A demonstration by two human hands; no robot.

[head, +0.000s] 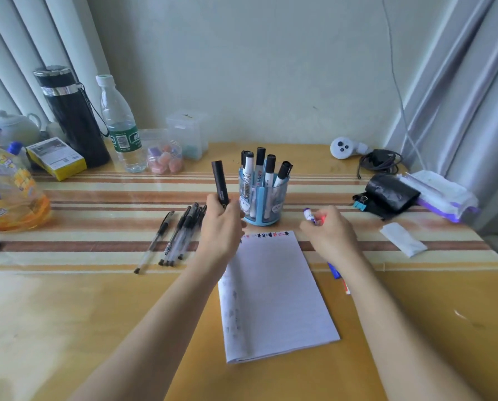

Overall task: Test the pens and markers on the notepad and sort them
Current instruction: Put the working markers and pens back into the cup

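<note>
Pale wall (256,68), grey curtains (459,96), yellow wooden table (68,314)

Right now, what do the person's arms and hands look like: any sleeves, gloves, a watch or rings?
Both arms are bare down to the frame's lower edge: no sleeve shows on the left forearm or the right forearm. The left hand and right hand are ungloved. There is no watch or bracelet at either wrist. No ring shows, though the fingers are partly hidden.
</note>
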